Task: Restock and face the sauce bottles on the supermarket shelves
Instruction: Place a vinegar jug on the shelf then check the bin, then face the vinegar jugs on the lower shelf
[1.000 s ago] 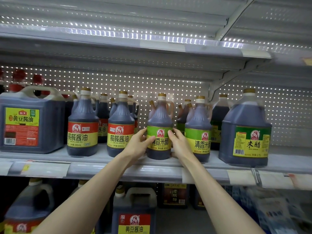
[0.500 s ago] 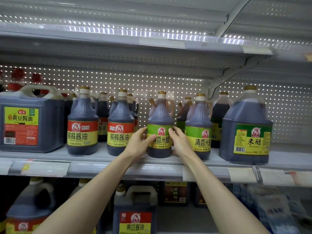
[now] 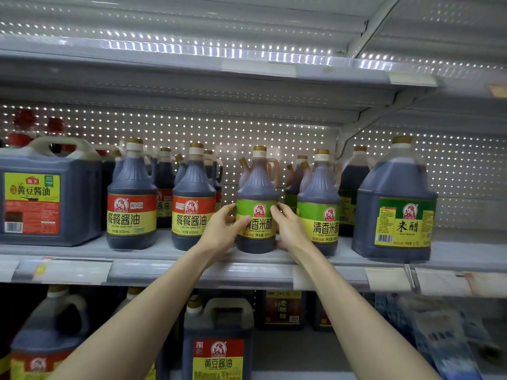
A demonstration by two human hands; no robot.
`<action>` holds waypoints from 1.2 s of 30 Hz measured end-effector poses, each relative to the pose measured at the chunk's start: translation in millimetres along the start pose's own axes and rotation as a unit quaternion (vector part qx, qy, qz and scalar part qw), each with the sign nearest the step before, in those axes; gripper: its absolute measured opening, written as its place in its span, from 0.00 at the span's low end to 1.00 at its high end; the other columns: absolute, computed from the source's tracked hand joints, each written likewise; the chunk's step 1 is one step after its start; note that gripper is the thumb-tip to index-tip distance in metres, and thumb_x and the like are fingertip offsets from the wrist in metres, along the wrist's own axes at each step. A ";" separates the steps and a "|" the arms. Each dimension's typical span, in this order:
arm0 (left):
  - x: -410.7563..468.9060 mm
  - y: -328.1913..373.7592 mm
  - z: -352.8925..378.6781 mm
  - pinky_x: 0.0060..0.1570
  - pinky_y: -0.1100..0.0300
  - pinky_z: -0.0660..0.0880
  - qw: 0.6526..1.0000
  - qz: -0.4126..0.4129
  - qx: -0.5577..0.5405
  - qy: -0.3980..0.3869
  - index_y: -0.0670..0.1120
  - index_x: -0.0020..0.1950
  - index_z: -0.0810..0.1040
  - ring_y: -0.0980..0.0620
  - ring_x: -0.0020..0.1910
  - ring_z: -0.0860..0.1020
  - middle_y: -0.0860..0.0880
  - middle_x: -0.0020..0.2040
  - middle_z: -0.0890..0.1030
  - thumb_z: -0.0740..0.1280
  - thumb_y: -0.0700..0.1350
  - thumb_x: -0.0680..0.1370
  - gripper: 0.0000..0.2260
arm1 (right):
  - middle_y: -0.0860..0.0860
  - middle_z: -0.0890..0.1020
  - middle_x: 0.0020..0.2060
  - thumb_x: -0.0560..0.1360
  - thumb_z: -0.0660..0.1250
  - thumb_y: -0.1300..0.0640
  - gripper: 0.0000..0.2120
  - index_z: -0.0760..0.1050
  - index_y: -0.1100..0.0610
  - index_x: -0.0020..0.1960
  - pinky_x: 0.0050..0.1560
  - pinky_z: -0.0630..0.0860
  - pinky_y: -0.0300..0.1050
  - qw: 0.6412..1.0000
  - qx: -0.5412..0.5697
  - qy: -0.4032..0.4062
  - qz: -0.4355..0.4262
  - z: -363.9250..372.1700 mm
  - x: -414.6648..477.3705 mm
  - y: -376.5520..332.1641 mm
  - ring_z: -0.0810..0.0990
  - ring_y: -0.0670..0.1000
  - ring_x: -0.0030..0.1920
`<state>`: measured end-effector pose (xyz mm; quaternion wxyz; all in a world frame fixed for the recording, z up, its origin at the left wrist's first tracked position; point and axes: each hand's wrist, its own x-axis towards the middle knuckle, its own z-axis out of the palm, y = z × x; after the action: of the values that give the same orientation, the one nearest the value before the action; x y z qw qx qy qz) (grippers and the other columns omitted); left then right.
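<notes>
The bottle [image 3: 256, 215] stands straight up, mid-frame. The left hand [image 3: 220, 231] and right hand [image 3: 290, 229] grip its sides, equally near.

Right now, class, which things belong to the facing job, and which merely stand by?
In the job: held bottle, left hand, right hand, shelf.
Standing by: red-label bottles, rice-vinegar jug, price tags.

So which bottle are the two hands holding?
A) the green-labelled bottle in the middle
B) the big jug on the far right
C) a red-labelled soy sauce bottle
A: the left hand and right hand grip the green-labelled bottle from either side.
</notes>
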<state>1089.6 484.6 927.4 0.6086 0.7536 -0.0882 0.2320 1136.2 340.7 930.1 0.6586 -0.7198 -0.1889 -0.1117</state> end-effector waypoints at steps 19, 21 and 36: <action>-69.6 24.4 1.3 0.56 0.58 0.75 0.997 0.054 0.053 0.027 0.45 0.68 0.72 0.52 0.58 0.77 0.48 0.59 0.79 0.69 0.51 0.76 0.23 | 0.49 0.78 0.56 0.79 0.63 0.52 0.18 0.70 0.56 0.68 0.58 0.75 0.45 0.997 -0.022 -0.012 -0.075 -40.9 -78.2 -23.6 0.77 0.51 0.59; -84.6 20.7 8.3 0.54 0.60 0.75 0.997 0.055 0.054 0.022 0.46 0.68 0.71 0.54 0.57 0.77 0.49 0.58 0.79 0.69 0.52 0.76 0.23 | 0.49 0.79 0.55 0.79 0.64 0.53 0.14 0.72 0.55 0.64 0.53 0.76 0.42 0.997 -0.019 -0.012 -0.080 -47.5 -89.6 -18.0 0.78 0.50 0.58; -192.2 -92.8 54.6 0.49 0.67 0.74 0.998 -0.062 0.009 0.030 0.45 0.62 0.76 0.60 0.49 0.78 0.52 0.50 0.81 0.69 0.46 0.77 0.15 | 0.49 0.83 0.47 0.80 0.63 0.54 0.06 0.76 0.50 0.56 0.49 0.78 0.43 0.998 -0.005 -0.044 0.045 -63.8 -190.5 112.5 0.83 0.49 0.48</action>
<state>972.8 426.2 750.0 0.6171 0.7561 -0.0207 0.2169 1016.9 246.8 757.0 0.6503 -0.7352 -0.1843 -0.0515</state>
